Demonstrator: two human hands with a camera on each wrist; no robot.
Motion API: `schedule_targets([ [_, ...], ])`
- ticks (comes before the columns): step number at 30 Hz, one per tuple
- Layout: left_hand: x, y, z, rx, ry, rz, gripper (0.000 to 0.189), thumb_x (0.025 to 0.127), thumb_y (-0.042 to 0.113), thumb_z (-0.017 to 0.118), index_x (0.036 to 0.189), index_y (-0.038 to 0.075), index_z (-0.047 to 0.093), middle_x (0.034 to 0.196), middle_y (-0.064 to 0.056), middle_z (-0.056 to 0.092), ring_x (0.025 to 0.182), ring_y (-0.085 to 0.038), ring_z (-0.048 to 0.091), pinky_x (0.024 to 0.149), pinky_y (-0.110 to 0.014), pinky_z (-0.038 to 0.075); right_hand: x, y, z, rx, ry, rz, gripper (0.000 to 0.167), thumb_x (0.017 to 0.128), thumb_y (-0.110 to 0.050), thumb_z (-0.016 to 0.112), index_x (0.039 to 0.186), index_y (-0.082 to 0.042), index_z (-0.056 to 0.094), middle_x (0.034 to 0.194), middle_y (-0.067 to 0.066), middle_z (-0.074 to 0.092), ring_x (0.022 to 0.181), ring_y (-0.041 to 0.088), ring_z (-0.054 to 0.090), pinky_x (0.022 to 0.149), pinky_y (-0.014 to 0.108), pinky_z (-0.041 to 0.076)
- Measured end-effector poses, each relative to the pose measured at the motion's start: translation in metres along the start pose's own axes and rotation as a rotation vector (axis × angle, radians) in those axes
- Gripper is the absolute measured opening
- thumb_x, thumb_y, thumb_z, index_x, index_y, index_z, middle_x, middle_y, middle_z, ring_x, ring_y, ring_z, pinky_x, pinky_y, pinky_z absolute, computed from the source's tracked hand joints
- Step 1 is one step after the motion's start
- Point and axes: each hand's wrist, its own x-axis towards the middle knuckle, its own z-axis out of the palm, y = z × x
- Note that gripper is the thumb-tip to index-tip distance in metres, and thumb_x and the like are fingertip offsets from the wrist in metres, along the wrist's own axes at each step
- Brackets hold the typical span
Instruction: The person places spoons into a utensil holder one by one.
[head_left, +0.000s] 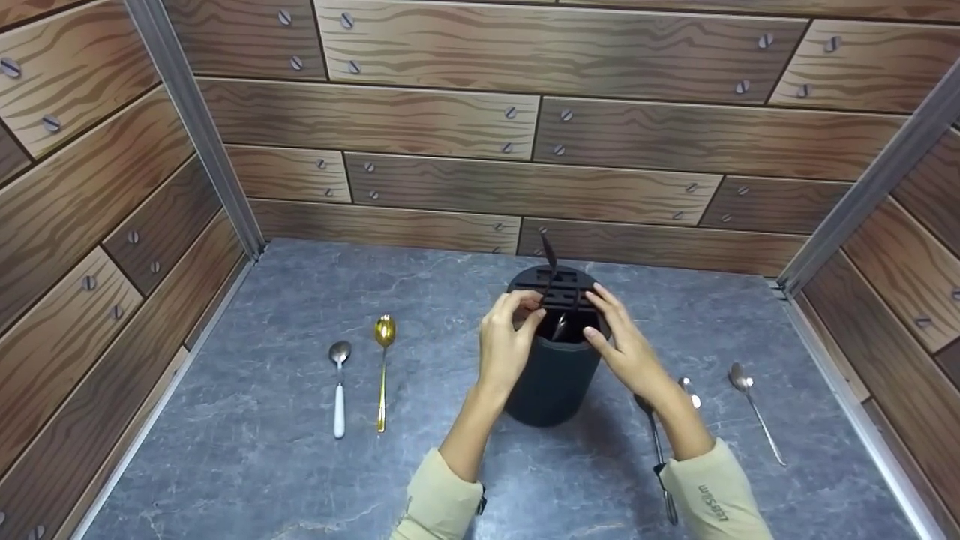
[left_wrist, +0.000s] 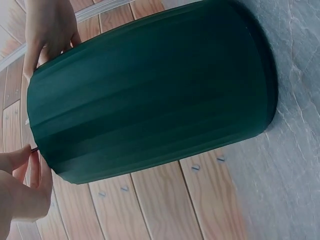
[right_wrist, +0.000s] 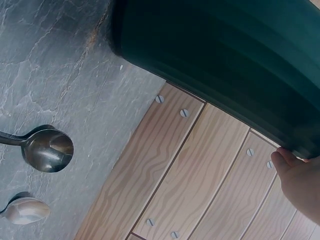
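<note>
A dark green, ribbed utensil holder stands upright, its black slotted insert across the back of the mouth. A thin dark utensil rises above the slots; its kind is unclear. My left hand is at the holder's left rim, thumb and finger pinching a thin dark piece, seemingly this utensil's lower part. With fingers fairly straight, my right hand touches the right side of the rim. Inside the mouth shows a shiny spoon-like piece. The left wrist view shows the pinching fingers beside the rim.
To the left lie a white-handled spoon and a gold spoon. On the right are a long dark spoon, a spoon partly hidden by my forearm, and a silver spoon. Wood-patterned walls surround the grey tabletop.
</note>
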Motion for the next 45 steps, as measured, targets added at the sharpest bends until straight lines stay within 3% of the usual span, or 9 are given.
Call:
schedule_targets([
  [7, -0.002, -0.003, 0.000, -0.020, -0.016, -0.107, 0.012, 0.078, 0.001, 0.070, 0.090, 0.000, 0.066, 0.085, -0.005, 0.060, 0.078, -0.013, 0.061, 0.068, -0.017, 0.049, 0.000, 0.000, -0.001, -0.001, -0.001, -0.003, 0.050, 0.094, -0.021, 0.050, 0.141, -0.012, 0.035, 0.148, 0.003, 0.024, 0.131, 0.028, 0.025, 0.098, 0.056, 0.026],
  [13, -0.006, -0.005, -0.004, -0.091, 0.031, -0.163, 0.021, 0.076, -0.009, 0.068, 0.095, -0.004, 0.063, 0.088, -0.009, 0.058, 0.083, -0.018, 0.060, 0.073, -0.018, 0.049, -0.001, 0.000, 0.000, -0.001, -0.005, 0.000, 0.051, 0.094, -0.022, 0.050, 0.141, -0.012, 0.034, 0.149, 0.003, 0.023, 0.132, 0.028, 0.024, 0.098, 0.058, 0.025],
  [18, -0.007, -0.006, -0.011, -0.100, 0.060, -0.176, 0.022, 0.075, -0.012, 0.067, 0.094, -0.003, 0.063, 0.088, -0.008, 0.058, 0.083, -0.019, 0.060, 0.073, -0.020, 0.049, -0.001, 0.000, 0.001, -0.003, -0.009, 0.006, 0.051, 0.094, -0.023, 0.049, 0.142, -0.011, 0.034, 0.149, 0.003, 0.023, 0.131, 0.029, 0.025, 0.097, 0.059, 0.025],
  [31, -0.007, -0.009, -0.025, -0.052, 0.059, -0.189, 0.019, 0.075, -0.009, 0.069, 0.092, -0.001, 0.065, 0.087, -0.006, 0.059, 0.082, -0.018, 0.060, 0.073, -0.024, 0.050, -0.001, 0.000, 0.000, 0.001, 0.001, 0.000, 0.050, 0.094, -0.022, 0.050, 0.141, -0.012, 0.035, 0.148, 0.002, 0.024, 0.131, 0.028, 0.025, 0.099, 0.057, 0.024],
  [37, -0.007, -0.016, -0.032, -0.018, 0.059, -0.195, 0.018, 0.075, -0.008, 0.069, 0.091, -0.001, 0.064, 0.087, -0.007, 0.059, 0.081, -0.020, 0.060, 0.073, -0.031, 0.051, -0.001, 0.000, 0.000, 0.010, -0.009, -0.006, 0.052, 0.094, -0.022, 0.050, 0.142, -0.011, 0.033, 0.149, 0.003, 0.022, 0.132, 0.029, 0.023, 0.099, 0.058, 0.023],
  [45, -0.010, -0.027, -0.040, 0.029, 0.079, -0.206, 0.017, 0.074, -0.010, 0.069, 0.089, -0.003, 0.064, 0.084, -0.008, 0.059, 0.078, -0.021, 0.060, 0.070, -0.028, 0.052, -0.001, 0.000, 0.000, 0.012, -0.007, -0.001, 0.051, 0.094, -0.022, 0.050, 0.142, -0.011, 0.034, 0.148, 0.003, 0.023, 0.132, 0.027, 0.024, 0.099, 0.056, 0.023],
])
